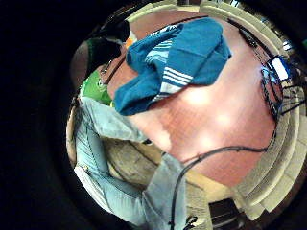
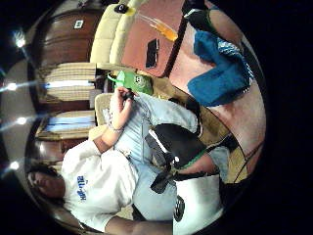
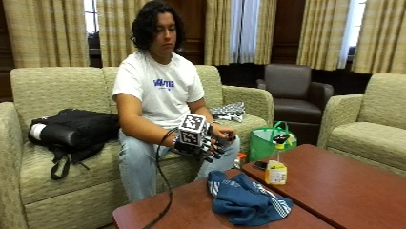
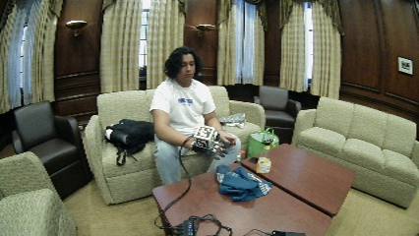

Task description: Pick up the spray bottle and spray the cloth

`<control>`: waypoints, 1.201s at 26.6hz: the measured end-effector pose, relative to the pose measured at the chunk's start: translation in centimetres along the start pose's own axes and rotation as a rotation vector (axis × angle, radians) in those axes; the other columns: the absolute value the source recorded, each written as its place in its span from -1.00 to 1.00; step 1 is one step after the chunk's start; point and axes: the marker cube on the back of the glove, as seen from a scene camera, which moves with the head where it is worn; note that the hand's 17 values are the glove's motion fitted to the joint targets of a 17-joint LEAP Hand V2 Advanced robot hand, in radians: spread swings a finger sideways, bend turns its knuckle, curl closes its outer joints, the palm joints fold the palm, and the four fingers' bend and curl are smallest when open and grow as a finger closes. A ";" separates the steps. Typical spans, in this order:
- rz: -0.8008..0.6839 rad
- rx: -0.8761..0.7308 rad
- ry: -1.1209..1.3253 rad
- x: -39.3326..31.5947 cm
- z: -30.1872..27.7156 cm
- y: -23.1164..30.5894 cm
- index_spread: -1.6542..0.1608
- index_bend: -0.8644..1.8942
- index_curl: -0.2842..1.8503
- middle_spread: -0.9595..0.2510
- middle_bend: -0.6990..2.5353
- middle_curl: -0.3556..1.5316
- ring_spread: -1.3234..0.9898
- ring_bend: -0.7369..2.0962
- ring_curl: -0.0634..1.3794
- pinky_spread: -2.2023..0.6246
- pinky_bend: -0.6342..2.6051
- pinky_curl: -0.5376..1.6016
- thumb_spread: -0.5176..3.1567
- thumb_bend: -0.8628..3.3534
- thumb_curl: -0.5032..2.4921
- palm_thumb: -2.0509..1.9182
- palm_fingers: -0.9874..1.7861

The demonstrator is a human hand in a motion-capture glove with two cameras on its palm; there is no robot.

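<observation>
Person sits on a beige sofa (image 3: 57, 90) behind a low reddish-brown wooden table (image 3: 342, 186). Black-gloved right hand (image 3: 202, 145) hangs over the lap, above the knees, not yet at the table. Fingers look loosely curled and relaxed, nothing in them; bare left hand (image 3: 223, 133) sits right beside it, apparently touching the glove.

Small yellow plastic spray bottle with a black trigger head (image 3: 277, 168) stands upright on the table near its sofa-side edge, long axis vertical. Which way the nozzle faces is too small to tell. Crumpled blue cloth with white stripes (image 3: 246, 200) lies on the table just beside the bottle and apart from it, more toward the outside camera.

Key relation: the bottle lies forward and to the person's left of the gloved hand, lower than it, well apart. The cloth is the nearer of the two to the hand; the little-finger-side palm view looks down on it. So the reach likely has to go out across the body and past the cloth's edge to meet the bottle from the side.

Green bag (image 3: 266, 143) stands on the floor behind the bottle; black backpack (image 3: 73, 129) rests on the sofa.
</observation>
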 end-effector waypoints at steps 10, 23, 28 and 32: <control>-0.002 0.006 0.009 0.5 -0.7 -0.3 0.35 -0.26 -0.46 0.39 -0.46 -0.30 0.04 -0.24 -0.45 0.67 -0.44 -0.16 -0.15 -0.60 -0.46 0.29 0.10; -0.004 -0.001 0.005 0.0 -0.1 -0.1 0.35 -0.26 -0.46 0.39 -0.46 -0.30 0.04 -0.24 -0.45 0.67 -0.44 -0.16 -0.15 -0.60 -0.46 0.29 0.11; -0.005 0.012 0.005 -0.4 0.1 0.0 0.35 -0.26 -0.46 0.39 -0.46 -0.30 0.04 -0.24 -0.45 0.67 -0.44 -0.16 -0.15 -0.60 -0.46 0.29 0.11; -0.015 0.009 0.022 -0.6 -0.1 -0.2 0.35 -0.26 -0.46 0.39 -0.46 -0.30 0.04 -0.24 -0.45 0.67 -0.44 -0.16 -0.15 -0.60 -0.46 0.29 0.11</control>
